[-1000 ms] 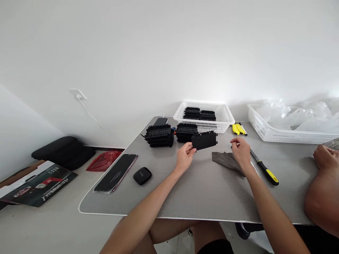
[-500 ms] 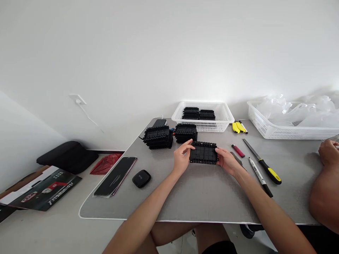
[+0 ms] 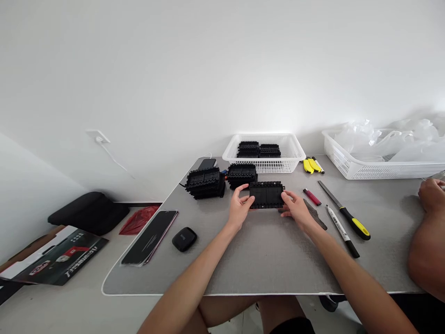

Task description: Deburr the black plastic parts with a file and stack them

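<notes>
A flat black plastic panel [image 3: 266,195] with toothed long edges is held up above the grey table. My left hand [image 3: 239,206] grips its left end, thumb on the face and fingers behind. At the right end, my right hand [image 3: 295,207] pinches it the same way. Behind it stand two stacks of similar panels, a left stack [image 3: 204,182] and a right stack [image 3: 242,176]. A dark grey flat piece [image 3: 317,215] lies just beyond my right hand, partly covered by it.
A white basket [image 3: 295,165] holds more black panels; another basket [image 3: 375,171] holds plastic bags. On the right lie a file [image 3: 354,222], a marker [image 3: 342,230], a red lighter [image 3: 312,196] and yellow cutters [image 3: 309,166]. A phone [image 3: 149,237] and black case [image 3: 184,239] lie left. Another person's arm [image 3: 429,232] rests at right.
The panel has been turned in my hands and its face now looks smoother. My left thumb has come round to the front, and the panel sits slightly higher.
</notes>
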Tool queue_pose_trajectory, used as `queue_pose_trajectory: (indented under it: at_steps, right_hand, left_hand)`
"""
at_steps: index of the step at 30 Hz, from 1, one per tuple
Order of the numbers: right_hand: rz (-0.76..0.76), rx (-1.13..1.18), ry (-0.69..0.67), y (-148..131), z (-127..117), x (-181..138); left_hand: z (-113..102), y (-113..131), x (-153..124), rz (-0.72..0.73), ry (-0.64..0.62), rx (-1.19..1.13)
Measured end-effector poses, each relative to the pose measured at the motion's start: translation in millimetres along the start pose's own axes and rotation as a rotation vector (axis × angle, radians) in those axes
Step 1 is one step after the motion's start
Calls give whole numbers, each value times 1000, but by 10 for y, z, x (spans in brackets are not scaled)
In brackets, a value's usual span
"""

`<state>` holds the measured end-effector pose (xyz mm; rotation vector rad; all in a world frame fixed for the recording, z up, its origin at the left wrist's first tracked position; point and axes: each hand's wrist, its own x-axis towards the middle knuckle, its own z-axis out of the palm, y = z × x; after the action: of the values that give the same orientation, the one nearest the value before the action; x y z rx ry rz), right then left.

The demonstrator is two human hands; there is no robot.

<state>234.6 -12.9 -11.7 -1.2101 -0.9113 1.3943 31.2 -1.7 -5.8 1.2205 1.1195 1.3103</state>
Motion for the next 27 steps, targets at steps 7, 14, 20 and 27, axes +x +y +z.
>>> queue_pose_trajectory:
  at_steps: [7,14,20,27]
  right_hand:
    - [-3,52,-52,-4,81,-73]
    - [-129,27,107,6,83,-4]
    - [-261,48,199,9,44,44]
    - [-239,73,171,17,21,32]
  left_hand:
    - [-24,-68,50,25,49,25]
    - [-39,-33,48,101,43,84]
    - [-21,17,29,31,-19,109]
    - [-20,42,33,-12,0,84]
